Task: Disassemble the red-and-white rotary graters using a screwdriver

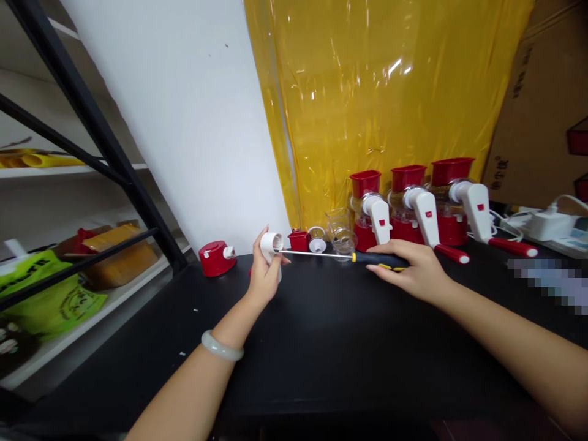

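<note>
My left hand (265, 275) is closed around a white crank handle (270, 243), its round hollow end turned to the right. In my right hand (413, 266) is a screwdriver (316, 253) with a dark blue and yellow grip, held level. The tip of its long shaft reaches the opening of the handle's hollow end; how deep it sits I cannot tell. Behind the shaft stand a small red hopper (299, 239), a white-ended drum (316, 239) and a clear plastic housing (340, 233). To the left of my left hand rests a red base (217, 258) with a white knob.
Three red and white hand-crank graters (370, 211) line the back right of the black table (321, 355), their red grips jutting forward. A white power adapter (546, 223) with cables lies at far right. Shelves (68, 306) with a black frame stand left; a yellow curtain (367, 92) hangs behind.
</note>
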`<action>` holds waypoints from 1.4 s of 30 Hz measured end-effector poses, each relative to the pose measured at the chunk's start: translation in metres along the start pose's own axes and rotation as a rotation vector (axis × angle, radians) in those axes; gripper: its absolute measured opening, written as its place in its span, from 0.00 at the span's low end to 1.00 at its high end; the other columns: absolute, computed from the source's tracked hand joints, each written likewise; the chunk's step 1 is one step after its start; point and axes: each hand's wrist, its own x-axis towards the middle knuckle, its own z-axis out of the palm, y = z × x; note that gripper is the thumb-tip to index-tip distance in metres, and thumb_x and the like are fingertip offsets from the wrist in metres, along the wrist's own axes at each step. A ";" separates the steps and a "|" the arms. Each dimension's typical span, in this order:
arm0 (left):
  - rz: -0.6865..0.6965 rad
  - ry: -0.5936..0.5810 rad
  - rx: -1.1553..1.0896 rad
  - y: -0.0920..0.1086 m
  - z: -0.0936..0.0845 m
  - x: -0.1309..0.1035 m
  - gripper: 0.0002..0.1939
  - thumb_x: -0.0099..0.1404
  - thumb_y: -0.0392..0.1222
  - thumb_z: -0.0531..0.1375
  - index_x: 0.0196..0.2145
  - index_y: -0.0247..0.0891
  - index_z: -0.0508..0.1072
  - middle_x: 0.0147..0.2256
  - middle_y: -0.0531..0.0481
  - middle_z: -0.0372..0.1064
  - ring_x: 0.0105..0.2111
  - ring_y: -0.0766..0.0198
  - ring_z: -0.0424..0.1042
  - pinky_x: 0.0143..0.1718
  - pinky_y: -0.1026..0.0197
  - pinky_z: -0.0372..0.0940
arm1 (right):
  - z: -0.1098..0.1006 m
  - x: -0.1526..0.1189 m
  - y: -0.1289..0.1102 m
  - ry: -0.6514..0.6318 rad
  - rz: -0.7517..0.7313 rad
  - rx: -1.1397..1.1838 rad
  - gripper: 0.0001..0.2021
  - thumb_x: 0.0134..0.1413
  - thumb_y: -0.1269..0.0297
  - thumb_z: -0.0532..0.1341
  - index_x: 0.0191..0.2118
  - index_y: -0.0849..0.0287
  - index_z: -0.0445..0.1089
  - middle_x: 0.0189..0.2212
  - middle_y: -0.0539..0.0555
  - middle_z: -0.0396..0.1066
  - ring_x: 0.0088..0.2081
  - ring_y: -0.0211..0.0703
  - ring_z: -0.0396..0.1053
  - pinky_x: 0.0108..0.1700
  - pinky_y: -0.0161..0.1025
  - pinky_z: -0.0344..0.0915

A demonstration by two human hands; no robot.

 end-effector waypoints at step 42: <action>-0.380 -0.227 0.434 0.038 0.014 -0.009 0.38 0.66 0.44 0.57 0.68 0.39 0.45 0.25 0.55 0.69 0.17 0.64 0.71 0.21 0.63 0.68 | 0.010 0.011 0.014 0.175 0.744 0.952 0.23 0.35 0.57 0.76 0.35 0.54 0.66 0.31 0.47 0.70 0.31 0.35 0.68 0.38 0.38 0.69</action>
